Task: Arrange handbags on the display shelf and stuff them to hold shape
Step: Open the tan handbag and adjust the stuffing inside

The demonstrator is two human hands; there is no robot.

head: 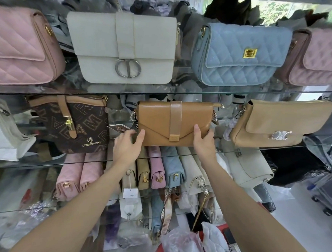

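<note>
A tan envelope-flap handbag [161,122] with a centre strap and gold clasp stands upright on the middle glass shelf [254,148]. My left hand [128,143] grips its lower left corner, thumb on the front. My right hand [203,141] grips its lower right corner the same way. A dark price tag [118,128] hangs off the bag's left side, just above my left fingers.
A brown monogram bag [71,122] stands to the left and a beige flap bag [278,122] to the right. The shelf above carries pink [23,45], white [124,47] and blue quilted [239,53] bags. Several bags are packed side-on below [160,169]. Plastic wrapping [185,241] lies near the floor.
</note>
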